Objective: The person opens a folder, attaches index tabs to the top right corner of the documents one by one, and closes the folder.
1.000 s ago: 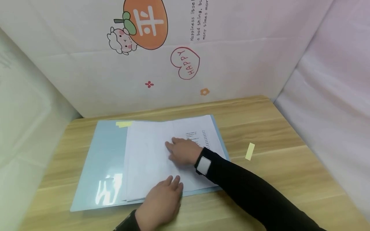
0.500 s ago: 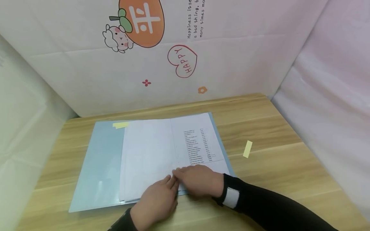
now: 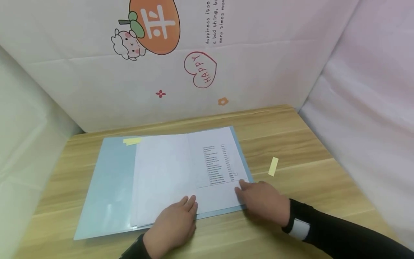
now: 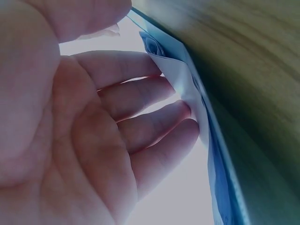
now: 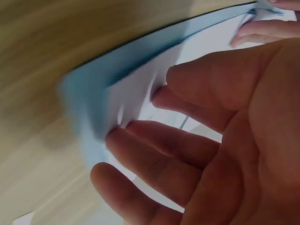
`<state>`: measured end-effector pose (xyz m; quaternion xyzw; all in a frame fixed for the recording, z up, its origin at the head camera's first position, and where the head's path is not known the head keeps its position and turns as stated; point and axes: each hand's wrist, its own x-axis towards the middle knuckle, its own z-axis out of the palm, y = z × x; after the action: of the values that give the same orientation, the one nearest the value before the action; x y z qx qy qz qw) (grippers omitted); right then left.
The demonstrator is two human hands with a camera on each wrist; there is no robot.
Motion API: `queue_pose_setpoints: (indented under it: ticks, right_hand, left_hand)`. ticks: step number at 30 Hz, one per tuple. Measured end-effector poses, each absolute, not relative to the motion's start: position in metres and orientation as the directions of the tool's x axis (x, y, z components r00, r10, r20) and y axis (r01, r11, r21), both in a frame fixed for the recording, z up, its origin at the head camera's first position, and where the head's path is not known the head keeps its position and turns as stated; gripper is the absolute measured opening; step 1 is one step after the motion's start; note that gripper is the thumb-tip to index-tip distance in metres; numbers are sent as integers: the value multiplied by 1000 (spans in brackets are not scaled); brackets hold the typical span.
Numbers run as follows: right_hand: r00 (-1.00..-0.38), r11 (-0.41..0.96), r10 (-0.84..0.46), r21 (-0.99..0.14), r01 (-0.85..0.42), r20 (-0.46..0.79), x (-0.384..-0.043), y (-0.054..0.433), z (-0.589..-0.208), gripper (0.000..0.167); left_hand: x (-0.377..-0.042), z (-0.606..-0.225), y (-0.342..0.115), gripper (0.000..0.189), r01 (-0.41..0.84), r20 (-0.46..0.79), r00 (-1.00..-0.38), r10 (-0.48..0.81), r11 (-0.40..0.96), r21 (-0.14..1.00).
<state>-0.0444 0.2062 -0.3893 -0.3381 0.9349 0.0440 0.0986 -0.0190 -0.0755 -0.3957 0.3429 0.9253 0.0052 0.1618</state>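
Note:
A light blue folder (image 3: 108,190) lies open on the wooden table, with white sheets spread inside. The right-hand page (image 3: 215,199) bears a printed list; the left-hand page (image 3: 161,169) looks blank. My left hand (image 3: 174,223) rests with extended fingers near the lower middle, by the fold. In the left wrist view, its fingertips touch the white paper (image 4: 199,108) beside the folder's edge. My right hand (image 3: 266,201) touches the lower right corner of the printed page. In the right wrist view, the fingers are spread and lightly bent over the page corner (image 5: 123,101), the thumb apart from them.
Yellow sticky strips (image 3: 132,141) stick at the folder's top left. Another yellow strip (image 3: 273,166) lies on the table (image 3: 310,172) to the right. A printed white cloth (image 3: 258,72) hangs behind the table, with pale cloth on both sides.
My right hand has moved from the middle of the pages, down beside my left hand, then right to the page's lower corner. More of the printed list shows. The left hand stays by the fold.

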Motion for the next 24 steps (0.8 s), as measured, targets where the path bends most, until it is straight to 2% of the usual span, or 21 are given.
queue_pose_setpoints:
  ticks: [5,10,13,18,24]
  right_hand:
    - [-775,795,-585,19,-606,-241,-44,220,-390,41]
    - [-768,790,-597,-6,-613,-232,-45,224,-389,39]
    - [-760,778,-620,-26,-628,-196,-49,229,-391,32]
    - [-765,776,-631,-92,-624,-128,-59,241,-397,8]
    - [-752,752,-654,-175,-635,-81,-74,256,-401,13]
  left_hand:
    - [-19,-397,-77,52,632,-302,-711,636,765,124]
    - [-19,-395,-77,52,635,-301,-709,638,763,123]
    - [-19,-395,-77,52,638,-296,-708,641,761,121]
    - [-19,-395,-78,51,650,-286,-700,654,750,125]
    - [-20,-392,-80,50,631,-282,-710,646,760,154]
